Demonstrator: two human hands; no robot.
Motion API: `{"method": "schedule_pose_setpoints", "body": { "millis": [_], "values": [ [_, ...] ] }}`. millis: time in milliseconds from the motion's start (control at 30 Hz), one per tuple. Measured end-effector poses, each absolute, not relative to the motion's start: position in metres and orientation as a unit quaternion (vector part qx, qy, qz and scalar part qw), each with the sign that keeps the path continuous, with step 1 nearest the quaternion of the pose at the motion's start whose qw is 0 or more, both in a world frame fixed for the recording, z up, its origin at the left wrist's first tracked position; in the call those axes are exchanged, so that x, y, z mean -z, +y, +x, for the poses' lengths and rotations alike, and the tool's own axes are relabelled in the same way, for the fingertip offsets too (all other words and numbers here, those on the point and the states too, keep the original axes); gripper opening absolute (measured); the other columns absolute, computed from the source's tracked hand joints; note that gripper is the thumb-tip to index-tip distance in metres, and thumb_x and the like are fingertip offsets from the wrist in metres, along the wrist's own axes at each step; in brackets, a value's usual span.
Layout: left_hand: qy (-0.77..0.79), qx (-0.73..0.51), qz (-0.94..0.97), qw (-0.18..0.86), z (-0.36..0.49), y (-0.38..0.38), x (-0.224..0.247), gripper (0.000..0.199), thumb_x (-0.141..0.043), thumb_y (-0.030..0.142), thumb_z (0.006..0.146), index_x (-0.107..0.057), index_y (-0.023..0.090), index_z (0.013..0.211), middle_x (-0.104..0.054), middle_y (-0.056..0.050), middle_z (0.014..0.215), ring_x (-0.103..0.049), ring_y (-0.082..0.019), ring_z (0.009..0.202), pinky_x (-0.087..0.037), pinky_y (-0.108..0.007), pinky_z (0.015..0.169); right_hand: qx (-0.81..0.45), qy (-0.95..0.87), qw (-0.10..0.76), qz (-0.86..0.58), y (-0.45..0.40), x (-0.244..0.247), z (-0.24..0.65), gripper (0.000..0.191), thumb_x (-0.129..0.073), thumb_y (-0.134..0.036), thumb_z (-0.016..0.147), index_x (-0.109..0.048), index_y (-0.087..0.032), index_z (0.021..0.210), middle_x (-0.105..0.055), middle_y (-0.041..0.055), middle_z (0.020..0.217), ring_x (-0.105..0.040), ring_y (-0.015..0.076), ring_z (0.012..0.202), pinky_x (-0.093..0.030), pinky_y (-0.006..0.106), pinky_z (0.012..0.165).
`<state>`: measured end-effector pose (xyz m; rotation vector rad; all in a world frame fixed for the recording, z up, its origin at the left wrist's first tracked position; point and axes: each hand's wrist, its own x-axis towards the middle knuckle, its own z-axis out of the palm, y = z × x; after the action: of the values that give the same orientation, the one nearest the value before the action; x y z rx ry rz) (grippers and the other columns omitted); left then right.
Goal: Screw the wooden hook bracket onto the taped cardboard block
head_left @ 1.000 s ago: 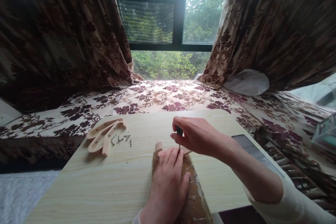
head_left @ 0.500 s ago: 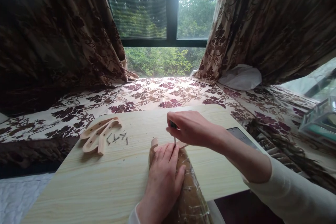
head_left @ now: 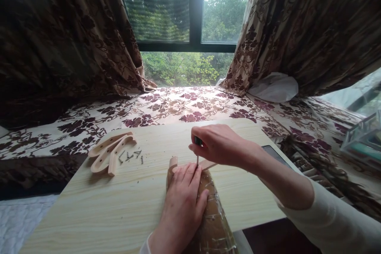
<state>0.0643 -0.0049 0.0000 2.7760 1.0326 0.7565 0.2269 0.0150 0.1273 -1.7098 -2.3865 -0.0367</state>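
Note:
My right hand point(head_left: 218, 143) is closed around the dark handle of a screwdriver point(head_left: 197, 160), which stands nearly upright. Its tip meets the work close to my left fingertips; a screw under it is too hidden to make out. My left hand point(head_left: 182, 202) lies flat, fingers stretched, over a pale curved wooden piece point(head_left: 173, 162). One end of that piece shows left of the fingers, and wood also shows under my right hand. Beneath lies a long brown block point(head_left: 216, 218) wrapped in clear tape. Left of my hands are several curved wooden pieces with holes point(head_left: 111, 154) and several loose screws point(head_left: 129, 156).
The pale wooden table point(head_left: 119, 206) extends around the block. A dark flat device point(head_left: 276, 155) lies at its right edge, partly behind my forearm. Beyond are a floral-covered ledge point(head_left: 190, 105), a white bag point(head_left: 276, 87) and a clear plastic box point(head_left: 363, 139).
The view has shifted slightly. My right hand remains on the screwdriver, turned a little, and my left hand stays flat on the wooden piece.

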Motion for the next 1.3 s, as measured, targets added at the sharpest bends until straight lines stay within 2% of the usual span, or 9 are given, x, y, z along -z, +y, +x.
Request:
{"method": "schedule_pose_setpoints", "body": {
  "millis": [167,467,567,633,767,900,1100,1300],
  "values": [
    [0.343,-0.244,0.905,0.056,0.065,-0.006,-0.003,0.045,-0.048,0.023,0.084,-0.05,0.014,0.129,-0.052,-0.013,0.132,-0.045,-0.029,0.123,-0.036,-0.053,0.105,-0.026,-0.832,0.074,-0.549,0.015,-0.139,0.228,0.008,-0.057,-0.029,0.083,-0.061,-0.021,0.082,-0.062,0.0006,0.066,-0.045,0.0108,0.055,-0.023,0.025,0.05],
    [0.337,-0.226,0.911,0.069,0.064,-0.002,-0.008,0.043,-0.045,0.027,0.087,-0.05,0.014,0.128,-0.051,-0.013,0.132,-0.045,-0.028,0.125,-0.036,-0.052,0.106,0.029,-0.787,0.137,-0.6,0.018,-0.121,0.228,0.014,-0.052,-0.03,0.085,-0.059,-0.019,0.079,-0.063,0.0029,0.066,-0.049,0.0129,0.056,-0.02,0.027,0.05],
    [0.334,-0.22,0.914,0.069,0.064,-0.002,-0.008,0.044,-0.044,0.026,0.088,-0.049,0.012,0.129,-0.051,-0.014,0.132,-0.044,-0.029,0.125,-0.036,-0.053,0.106,0.007,-0.794,0.137,-0.593,0.018,-0.123,0.231,0.014,-0.054,-0.033,0.085,-0.06,-0.02,0.086,-0.066,0.0025,0.071,-0.051,0.013,0.059,-0.022,0.026,0.051],
    [0.334,-0.22,0.914,0.071,0.064,-0.002,-0.008,0.044,-0.044,0.026,0.088,-0.049,0.012,0.129,-0.051,-0.014,0.133,-0.044,-0.029,0.126,-0.036,-0.053,0.106,-0.01,-0.806,0.132,-0.576,0.018,-0.125,0.233,0.014,-0.056,-0.033,0.086,-0.06,-0.021,0.091,-0.066,0.0017,0.074,-0.052,0.0126,0.06,-0.023,0.025,0.051],
    [0.337,-0.221,0.912,0.071,0.065,-0.003,-0.007,0.044,-0.044,0.026,0.088,-0.049,0.012,0.129,-0.05,-0.014,0.133,-0.043,-0.028,0.126,-0.035,-0.053,0.107,0.005,-0.811,0.112,-0.574,0.017,-0.126,0.233,0.013,-0.055,-0.032,0.087,-0.06,-0.02,0.085,-0.065,0.0017,0.07,-0.051,0.0124,0.059,-0.022,0.026,0.051],
    [0.342,-0.225,0.909,0.07,0.066,-0.004,-0.007,0.044,-0.046,0.025,0.087,-0.049,0.012,0.129,-0.051,-0.014,0.133,-0.044,-0.029,0.125,-0.034,-0.053,0.107,0.041,-0.796,0.09,-0.597,0.016,-0.127,0.231,0.017,-0.052,-0.034,0.089,-0.059,-0.019,0.086,-0.065,0.0031,0.067,-0.051,0.0133,0.056,-0.019,0.027,0.05],
    [0.344,-0.217,0.911,0.071,0.066,-0.005,-0.009,0.045,-0.045,0.025,0.087,-0.048,0.011,0.13,-0.05,-0.015,0.133,-0.043,-0.03,0.124,-0.035,-0.056,0.106,0.023,-0.852,0.046,-0.521,0.015,-0.136,0.229,0.014,-0.057,-0.032,0.085,-0.06,-0.02,0.091,-0.068,0.0029,0.075,-0.054,0.0133,0.06,-0.02,0.026,0.05],
    [0.343,-0.219,0.911,0.064,0.066,-0.006,-0.008,0.046,-0.047,0.025,0.087,-0.049,0.009,0.13,-0.05,-0.016,0.132,-0.043,-0.03,0.124,-0.033,-0.055,0.107,0.033,-0.822,0.04,-0.567,0.017,-0.135,0.229,0.02,-0.051,-0.036,0.088,-0.059,-0.018,0.088,-0.067,0.0044,0.07,-0.053,0.0146,0.058,-0.021,0.026,0.049]
  ]
}}
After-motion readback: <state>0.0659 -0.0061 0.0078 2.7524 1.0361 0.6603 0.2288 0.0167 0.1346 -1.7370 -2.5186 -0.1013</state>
